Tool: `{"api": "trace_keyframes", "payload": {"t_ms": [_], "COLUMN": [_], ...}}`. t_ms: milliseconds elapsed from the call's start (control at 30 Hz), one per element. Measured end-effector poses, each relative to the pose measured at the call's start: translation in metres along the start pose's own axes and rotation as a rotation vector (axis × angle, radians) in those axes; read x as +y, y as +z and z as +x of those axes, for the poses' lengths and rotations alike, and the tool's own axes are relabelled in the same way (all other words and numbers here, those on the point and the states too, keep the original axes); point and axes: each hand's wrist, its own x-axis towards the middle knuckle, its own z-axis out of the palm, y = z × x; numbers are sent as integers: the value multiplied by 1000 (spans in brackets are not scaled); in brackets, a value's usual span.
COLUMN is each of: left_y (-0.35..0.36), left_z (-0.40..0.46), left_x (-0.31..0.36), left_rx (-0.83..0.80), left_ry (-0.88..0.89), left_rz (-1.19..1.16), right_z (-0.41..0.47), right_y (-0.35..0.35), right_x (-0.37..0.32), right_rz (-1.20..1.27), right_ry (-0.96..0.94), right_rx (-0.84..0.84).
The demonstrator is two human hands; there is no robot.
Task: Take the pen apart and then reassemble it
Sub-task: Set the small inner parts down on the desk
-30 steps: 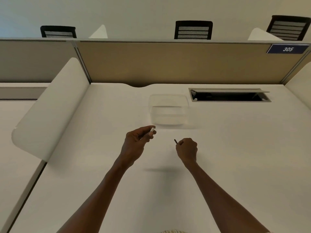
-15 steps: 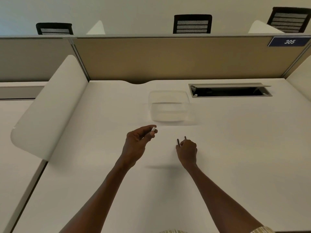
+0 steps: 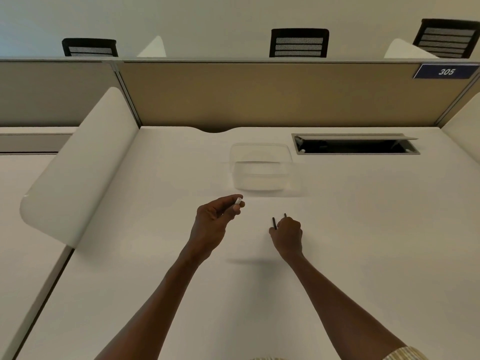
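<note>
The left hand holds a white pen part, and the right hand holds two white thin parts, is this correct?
Not quite. In the head view the right hand holds two dark thin parts, not white ones. The left hand does hold a white pen part.

Your desk [image 3: 337,229] looked smooth, matt white laminate; the container [image 3: 259,165] was clear glossy plastic, the partition [image 3: 259,100] matt tan cloth, the pen piece [image 3: 238,201] white plastic.

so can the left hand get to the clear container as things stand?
Probably yes. The left hand is just short of the clear container, with only bare desk between them. But its fingers already pinch a white pen piece, so a grasp would be awkward.
</note>
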Motion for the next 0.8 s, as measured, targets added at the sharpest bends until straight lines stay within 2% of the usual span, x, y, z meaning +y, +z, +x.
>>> {"api": "trace_keyframes", "payload": {"t_ms": [167,333,433,567,600,667,733,800], "left_y": [3,7,9,13,14,16,19,23], "left_z": [2,5,6,8,10,14,18,22], "left_x": [5,11,14,17,18,19,22,25], "left_rx": [1,9,8,9,11,15,27,37], "left_ry": [8,20,31,43,50,72,73,73], "left_rz": [-9,-25,-38,-67,-65,-89,-165,-231], "right_z": [4,6,3,0,1,2,-3,-7], "right_y": [0,-4,-6,-17,-22,-31,-39,-43], "right_x": [1,2,5,-3,-9,-24,-36,-42], "right_rz": [-4,84,60,172,231,392,588,775], "right_ry": [35,90,-9,-266,-315,-296,-168,-40], "right_rx": [-44,-14,84,166,115,-109,-378,-575]}}
